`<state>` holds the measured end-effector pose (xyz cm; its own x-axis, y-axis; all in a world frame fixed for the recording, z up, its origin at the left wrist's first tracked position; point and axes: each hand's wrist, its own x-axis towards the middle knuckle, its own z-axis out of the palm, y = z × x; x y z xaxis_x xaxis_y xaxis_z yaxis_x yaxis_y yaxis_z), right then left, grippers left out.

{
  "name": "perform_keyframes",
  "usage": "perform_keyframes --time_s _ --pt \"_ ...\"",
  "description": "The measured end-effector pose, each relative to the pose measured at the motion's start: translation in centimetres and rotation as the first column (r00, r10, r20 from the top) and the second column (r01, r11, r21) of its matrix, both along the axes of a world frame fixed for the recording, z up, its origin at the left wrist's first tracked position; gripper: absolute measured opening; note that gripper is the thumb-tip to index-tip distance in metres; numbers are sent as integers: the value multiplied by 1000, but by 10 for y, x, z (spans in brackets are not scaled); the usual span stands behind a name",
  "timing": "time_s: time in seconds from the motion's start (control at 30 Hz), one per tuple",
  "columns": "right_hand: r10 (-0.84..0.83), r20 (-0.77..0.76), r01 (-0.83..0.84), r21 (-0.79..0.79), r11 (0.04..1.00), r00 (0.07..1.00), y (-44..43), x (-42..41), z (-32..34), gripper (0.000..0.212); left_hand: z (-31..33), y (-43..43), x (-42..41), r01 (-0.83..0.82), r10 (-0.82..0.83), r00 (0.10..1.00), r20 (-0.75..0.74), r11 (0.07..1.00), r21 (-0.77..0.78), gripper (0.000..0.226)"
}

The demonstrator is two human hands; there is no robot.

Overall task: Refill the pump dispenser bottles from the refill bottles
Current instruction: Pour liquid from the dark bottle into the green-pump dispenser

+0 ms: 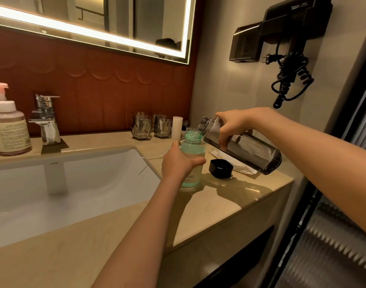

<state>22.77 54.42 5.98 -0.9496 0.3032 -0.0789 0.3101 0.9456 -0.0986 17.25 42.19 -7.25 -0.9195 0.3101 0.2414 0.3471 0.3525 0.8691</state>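
Note:
My left hand (179,162) grips a clear dispenser bottle (192,146) with green liquid and no pump on it; the bottle stands upright on the counter right of the sink. My right hand (232,126) holds a dark smoky refill bottle (250,151) tilted mouth-down, with its open neck over the green bottle's threaded mouth. A black cap (221,168) lies on the counter just right of the green bottle. A second pump bottle (8,125) with a pink pump head stands at the far left beside the tap.
The white sink (74,183) fills the left, with a chrome tap (46,119) behind it. Two metallic cups (151,126) and a white cylinder (177,127) stand at the back. A paper packet (239,166) lies under the refill bottle. A hairdryer (290,48) hangs on the right wall.

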Motion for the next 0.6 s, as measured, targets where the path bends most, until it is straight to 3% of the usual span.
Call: perform_keyframes --time_s 0.27,0.6 --pt "-9 11 9 -7 1000 1000 -4 7 2 86 0 0 -1 -7 7 1000 -16 1000 -9 85" --pt "-14 40 14 5 1000 999 -6 9 4 50 0 0 1 -14 14 999 -30 1000 -6 85"
